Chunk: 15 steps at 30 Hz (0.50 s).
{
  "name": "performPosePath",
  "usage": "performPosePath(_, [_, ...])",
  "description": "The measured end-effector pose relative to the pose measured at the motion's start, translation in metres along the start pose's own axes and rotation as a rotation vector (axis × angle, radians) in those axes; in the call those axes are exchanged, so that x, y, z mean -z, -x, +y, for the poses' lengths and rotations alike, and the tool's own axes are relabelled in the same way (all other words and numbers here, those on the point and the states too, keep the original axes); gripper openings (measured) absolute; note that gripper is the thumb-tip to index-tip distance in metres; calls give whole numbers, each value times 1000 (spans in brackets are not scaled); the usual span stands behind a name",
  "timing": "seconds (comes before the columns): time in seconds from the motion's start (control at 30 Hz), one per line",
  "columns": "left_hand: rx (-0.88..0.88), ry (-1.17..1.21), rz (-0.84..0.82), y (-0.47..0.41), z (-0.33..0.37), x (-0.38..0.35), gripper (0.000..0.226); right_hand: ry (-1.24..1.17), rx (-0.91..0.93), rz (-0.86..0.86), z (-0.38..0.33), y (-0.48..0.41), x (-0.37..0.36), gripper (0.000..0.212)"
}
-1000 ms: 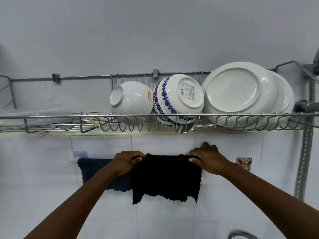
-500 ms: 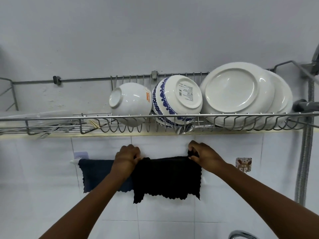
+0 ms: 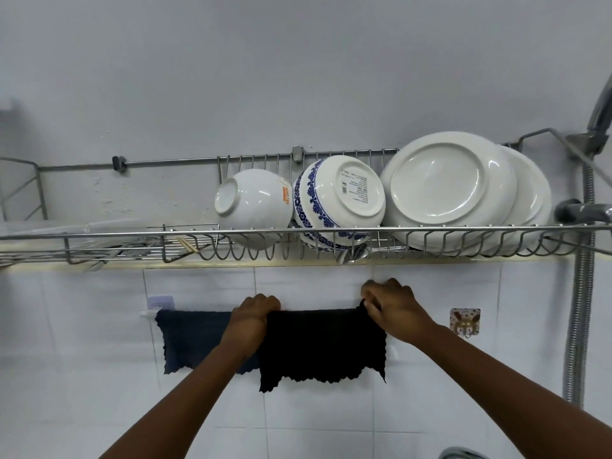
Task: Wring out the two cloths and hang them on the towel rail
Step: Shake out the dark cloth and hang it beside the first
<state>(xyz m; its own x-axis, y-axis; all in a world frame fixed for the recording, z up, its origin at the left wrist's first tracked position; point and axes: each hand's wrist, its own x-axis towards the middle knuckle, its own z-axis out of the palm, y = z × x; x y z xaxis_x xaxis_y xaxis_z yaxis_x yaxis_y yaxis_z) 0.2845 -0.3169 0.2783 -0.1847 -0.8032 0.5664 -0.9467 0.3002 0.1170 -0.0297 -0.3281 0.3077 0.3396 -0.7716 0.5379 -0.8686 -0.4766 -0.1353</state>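
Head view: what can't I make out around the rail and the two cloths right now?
- Towel rail: only its left end shows; both cloths cover the rest.
- Black cloth: top corners hidden under the left hand and right hand, so grip is unclear.
- Dark blue cloth: right part hidden by the left forearm.
- Wetness of either cloth: not visible.
- Tap: cut off by the bottom edge.

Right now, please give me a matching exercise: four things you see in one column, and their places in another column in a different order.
1. black cloth
2. dark blue cloth
3. blue-patterned bowl
4. white plates

a. right end of the dish rack
b. under both hands
c. rack middle, beside white bowl
d. left on the rail

Pairs: 1-b, 2-d, 3-c, 4-a
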Motion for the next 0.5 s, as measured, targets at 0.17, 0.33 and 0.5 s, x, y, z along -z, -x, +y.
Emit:
performPosePath(0.17, [78, -8, -1, -4, -3, -2, 22, 257, 86, -80, -2, 2, -3, 30])
performPosePath(0.33, [92, -35, -56, -6, 5, -2, 25, 59, 37, 44, 7, 3, 3, 12])
performPosePath(0.5, [182, 92, 4, -6, 8, 8, 9, 203, 105, 60, 5, 5, 1, 21])
